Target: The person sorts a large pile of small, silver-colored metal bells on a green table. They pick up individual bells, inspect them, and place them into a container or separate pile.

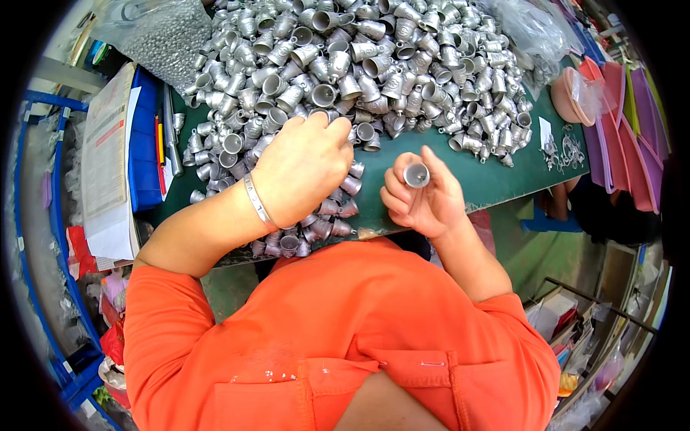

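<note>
A large heap of small silver-grey metal bells covers the green table. Some show an embossed surface and a small loop on top. My right hand, near the table's front edge, holds one metal bell between thumb and fingers, its open mouth turned up toward me. Over the left front part of the heap is my left hand, wearing a silver bangle. Its fingers curl down with their tips hidden, so I cannot make out what they hold. More bells lie under and beside this hand.
Bubble wrap lies at the far left, beside a blue tray with papers and pencils. Clear plastic bags, a pink tub and thin metal rings are on the right. Pink and purple sheets hang past the table edge.
</note>
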Demonstrator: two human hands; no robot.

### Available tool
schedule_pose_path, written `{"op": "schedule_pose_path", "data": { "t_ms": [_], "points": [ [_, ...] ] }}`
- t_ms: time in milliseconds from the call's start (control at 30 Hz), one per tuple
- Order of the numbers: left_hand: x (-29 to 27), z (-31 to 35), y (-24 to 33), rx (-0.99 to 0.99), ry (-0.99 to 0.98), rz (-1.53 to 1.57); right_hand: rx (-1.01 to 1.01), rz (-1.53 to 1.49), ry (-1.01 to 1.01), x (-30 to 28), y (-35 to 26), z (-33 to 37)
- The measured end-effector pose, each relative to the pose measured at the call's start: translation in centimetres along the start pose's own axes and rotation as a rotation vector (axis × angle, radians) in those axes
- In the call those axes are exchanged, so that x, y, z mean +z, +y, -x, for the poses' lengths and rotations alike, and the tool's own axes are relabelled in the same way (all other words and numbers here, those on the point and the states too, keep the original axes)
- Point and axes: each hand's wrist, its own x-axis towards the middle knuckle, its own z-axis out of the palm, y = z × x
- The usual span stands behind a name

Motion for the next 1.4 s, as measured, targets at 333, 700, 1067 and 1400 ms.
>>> {"op": "schedule_pose_path", "data": {
  "t_ms": [333, 700, 1067, 1400],
  "points": [
    [0.8, 1.9, 1.0, -0.323, 0.511, 0.836, -0.556, 2.222, 0.510, 0.3, 0.1, -4.7],
    [1.6, 2.1, 2.3, -0.435, 0.662, 0.994, -0.534, 1.338, 0.450, 0.9, -0.5, -2.2],
    [2.0, 2.5, 2.5, -0.434, 0.644, 1.067, 0.009, -0.011, 0.170, 2.2, -0.3, -1.9],
    [1.9, 2.4, 2.9, -0.494, 0.593, 1.073, -0.029, 0.080, 0.077, 1.4, -0.3, -1.9]
  ]
}}
